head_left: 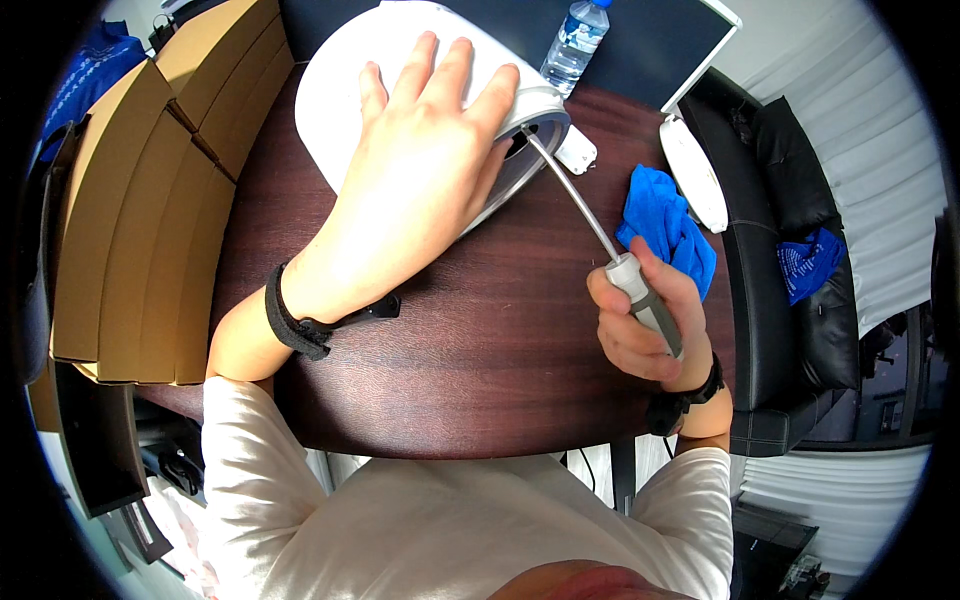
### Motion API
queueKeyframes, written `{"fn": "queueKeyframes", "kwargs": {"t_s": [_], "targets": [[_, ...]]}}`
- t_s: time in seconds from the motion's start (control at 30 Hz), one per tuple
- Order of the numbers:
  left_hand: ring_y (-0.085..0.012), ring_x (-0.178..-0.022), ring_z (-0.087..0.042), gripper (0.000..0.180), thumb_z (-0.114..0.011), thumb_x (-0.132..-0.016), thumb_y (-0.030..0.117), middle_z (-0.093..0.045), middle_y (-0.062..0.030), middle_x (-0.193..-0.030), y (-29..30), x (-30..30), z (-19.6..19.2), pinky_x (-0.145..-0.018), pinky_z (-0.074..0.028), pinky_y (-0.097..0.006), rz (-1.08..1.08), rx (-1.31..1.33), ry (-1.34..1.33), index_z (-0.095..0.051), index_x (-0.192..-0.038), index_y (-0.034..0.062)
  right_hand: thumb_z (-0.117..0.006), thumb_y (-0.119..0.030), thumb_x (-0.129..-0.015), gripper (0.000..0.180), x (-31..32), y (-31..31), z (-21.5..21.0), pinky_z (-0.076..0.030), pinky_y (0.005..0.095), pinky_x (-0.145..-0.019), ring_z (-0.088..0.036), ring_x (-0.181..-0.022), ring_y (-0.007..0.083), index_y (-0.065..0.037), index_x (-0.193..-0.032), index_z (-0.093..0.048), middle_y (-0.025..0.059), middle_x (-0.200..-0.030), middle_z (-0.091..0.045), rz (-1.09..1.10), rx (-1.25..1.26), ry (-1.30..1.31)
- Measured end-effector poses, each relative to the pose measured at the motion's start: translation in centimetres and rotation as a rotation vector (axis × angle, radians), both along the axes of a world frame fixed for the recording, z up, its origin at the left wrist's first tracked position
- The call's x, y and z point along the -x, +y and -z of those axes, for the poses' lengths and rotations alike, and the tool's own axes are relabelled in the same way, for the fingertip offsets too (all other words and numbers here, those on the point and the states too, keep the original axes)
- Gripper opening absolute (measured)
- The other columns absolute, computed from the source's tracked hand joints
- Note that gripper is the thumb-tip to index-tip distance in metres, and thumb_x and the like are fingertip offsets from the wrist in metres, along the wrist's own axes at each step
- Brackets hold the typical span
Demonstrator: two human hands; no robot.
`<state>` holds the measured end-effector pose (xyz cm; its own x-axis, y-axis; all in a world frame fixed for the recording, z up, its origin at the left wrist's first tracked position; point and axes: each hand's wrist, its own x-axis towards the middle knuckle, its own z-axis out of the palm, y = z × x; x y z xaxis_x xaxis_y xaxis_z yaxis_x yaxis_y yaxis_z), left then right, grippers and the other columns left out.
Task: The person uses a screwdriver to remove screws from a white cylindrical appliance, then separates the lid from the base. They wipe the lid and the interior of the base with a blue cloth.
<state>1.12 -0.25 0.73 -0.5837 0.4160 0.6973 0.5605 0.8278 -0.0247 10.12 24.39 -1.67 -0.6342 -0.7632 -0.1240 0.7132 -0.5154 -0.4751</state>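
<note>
Head view, and from where I stand the white housing (335, 115) lies on the table (470, 360) under the spread left hand (420, 150), up-left of the farther right hand (686, 315), whose gripped screwdriver (640, 290) slants lengthwise toward the housing's open end.

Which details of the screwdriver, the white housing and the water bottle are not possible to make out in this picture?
All in the head view:
Where the tip of the screwdriver meets the white housing: too small and dark.
Housing surface beneath the left hand: covered by it.
Top of the water bottle: cut off by the upper edge.
</note>
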Motion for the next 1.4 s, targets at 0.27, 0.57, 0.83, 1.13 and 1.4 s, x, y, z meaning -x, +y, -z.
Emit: {"fn": "queueKeyframes", "kwargs": {"t_s": [0.27, 0.57, 0.83, 1.13, 1.4], "targets": [[-0.0445, -0.137, -0.044, 0.052, -0.07, -0.089, 0.016, -0.051, -0.0226, -0.142, 0.1, 0.1, 0.0, -0.107, -0.036, -0.067, 0.008, 0.0, -0.006, -0.055, -0.139, 0.0142, -0.023, -0.05, -0.109, 0.059, 0.5, 1.0, -1.0, -0.039, 0.0193, -0.03, -0.047, -0.032, 0.0107, 0.0, -0.096, -0.051, 0.0057, -0.051, -0.049, 0.008, -0.059, -0.079], [-0.0453, -0.137, -0.044, 0.052, -0.07, -0.089, 0.016, -0.05, -0.0236, -0.142, 0.1, 0.2, -0.2, -0.106, -0.036, -0.067, 0.0, 0.018, -0.008, -0.055, -0.139, 0.0134, -0.052, -0.038, -0.105, 0.04, -0.2, -0.7, -6.8, -0.039, 0.0276, -0.038, -0.049, -0.039, 0.0113, -0.003, -0.09, -0.062, 0.0034, -0.053, -0.054, 0.181, -1.462, 0.771], [-0.0448, -0.137, -0.044, 0.053, -0.07, -0.088, 0.016, -0.051, -0.0228, -0.142, -0.1, 0.1, 0.1, -0.106, -0.037, -0.067, -0.005, 0.013, -0.001, -0.055, -0.139, 0.0139, -0.073, -0.027, -0.092, 0.027, -1.2, -1.8, -5.4, -0.045, 0.0341, -0.047, -0.063, -0.051, 0.0267, -0.002, -0.093, -0.066, 0.0161, -0.064, -0.064, 0.538, -1.893, 1.575], [-0.0446, -0.137, -0.044, 0.053, -0.07, -0.088, 0.016, -0.051, -0.0226, -0.141, 0.1, 0.0, 0.1, -0.107, -0.036, -0.066, 0.001, -0.006, 0.012, -0.056, -0.139, 0.0145, -0.041, -0.034, -0.109, 0.039, -1.0, 0.5, -4.2, -0.032, 0.0223, -0.038, -0.045, -0.039, 0.0073, -0.001, -0.1, -0.061, 0.0004, -0.056, -0.053, 0.254, -1.085, 0.664], [-0.0444, -0.137, -0.044, 0.052, -0.07, -0.089, 0.017, -0.051, -0.0229, -0.141, 0.1, 0.2, 0.2, -0.106, -0.036, -0.067, -0.003, -0.001, 0.021, -0.056, -0.139, 0.015, -0.041, -0.035, -0.109, 0.04, -0.5, 0.1, -3.9, -0.033, 0.0222, -0.038, -0.046, -0.039, 0.0077, -0.001, -0.101, -0.061, 0.0013, -0.056, -0.054, 0.231, -1.048, 0.658]]}}
